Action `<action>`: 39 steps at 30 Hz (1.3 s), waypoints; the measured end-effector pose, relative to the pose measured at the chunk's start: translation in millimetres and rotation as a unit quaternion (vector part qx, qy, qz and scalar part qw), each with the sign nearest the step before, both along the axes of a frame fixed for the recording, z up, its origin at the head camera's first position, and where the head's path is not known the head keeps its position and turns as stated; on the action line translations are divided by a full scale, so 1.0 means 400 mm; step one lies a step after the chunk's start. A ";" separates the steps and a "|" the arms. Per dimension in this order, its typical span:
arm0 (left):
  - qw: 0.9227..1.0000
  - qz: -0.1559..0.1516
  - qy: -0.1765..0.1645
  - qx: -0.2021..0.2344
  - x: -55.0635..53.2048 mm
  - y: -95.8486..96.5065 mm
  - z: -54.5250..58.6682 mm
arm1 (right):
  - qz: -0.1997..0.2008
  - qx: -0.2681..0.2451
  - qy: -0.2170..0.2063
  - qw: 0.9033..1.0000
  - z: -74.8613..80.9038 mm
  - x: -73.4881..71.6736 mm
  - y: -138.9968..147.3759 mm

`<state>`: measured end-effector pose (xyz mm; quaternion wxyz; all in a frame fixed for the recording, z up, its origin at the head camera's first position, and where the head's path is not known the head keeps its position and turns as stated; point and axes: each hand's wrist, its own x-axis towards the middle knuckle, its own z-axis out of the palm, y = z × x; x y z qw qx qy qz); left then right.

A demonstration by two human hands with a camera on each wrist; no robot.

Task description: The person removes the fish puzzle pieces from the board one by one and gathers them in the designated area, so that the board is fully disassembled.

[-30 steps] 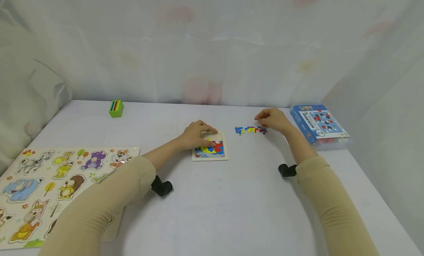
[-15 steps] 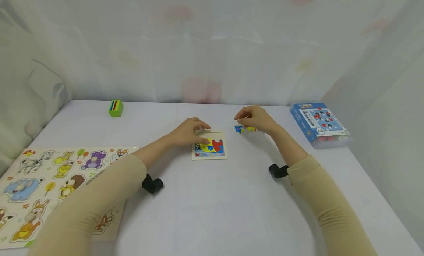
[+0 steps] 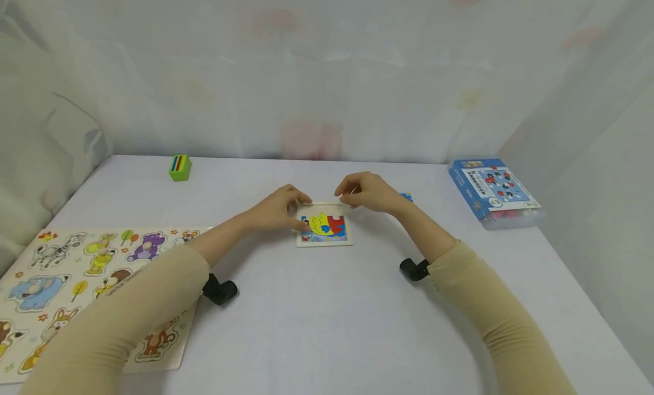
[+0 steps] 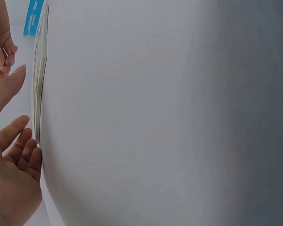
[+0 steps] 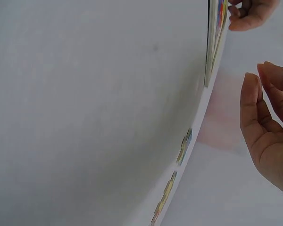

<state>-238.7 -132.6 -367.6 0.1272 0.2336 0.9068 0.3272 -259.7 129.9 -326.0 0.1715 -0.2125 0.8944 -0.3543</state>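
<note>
A small wooden jigsaw puzzle (image 3: pixel 327 230) with a yellow and red picture in its lower part lies flat on the table; its upper strip shows bare wood. My left hand (image 3: pixel 278 209) is at its left side, thumb over the left edge, fingers loosely bent near the upper left corner. My right hand (image 3: pixel 368 192) hovers at the upper right corner, thumb and forefinger tips close together with nothing visible between them. Loose puzzle pieces (image 5: pixel 184 146) lie on the table under the right forearm; in the head view one blue piece (image 3: pixel 406 196) shows behind the wrist.
At the left lies a large animal puzzle board (image 3: pixel 36 270), partly under the left sleeve. A green block (image 3: pixel 180 168) with coloured stripes sits at the back left. A blue box (image 3: pixel 493 193) stands at the back right.
My right hand has moved left from above the loose pieces to the puzzle's upper right corner. My left hand has drawn back leftward from over the puzzle to its left edge.
</note>
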 end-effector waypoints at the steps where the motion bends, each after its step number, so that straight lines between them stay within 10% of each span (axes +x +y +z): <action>1: 1.000 0.000 -0.003 0.001 0.001 -0.001 -0.001 | 0.004 0.000 -0.002 1.000 -0.001 0.002 -0.008; 39: 0.999 -0.026 -0.006 0.045 0.010 -0.016 -0.020 | 0.099 0.072 0.007 0.993 -0.032 0.022 -0.138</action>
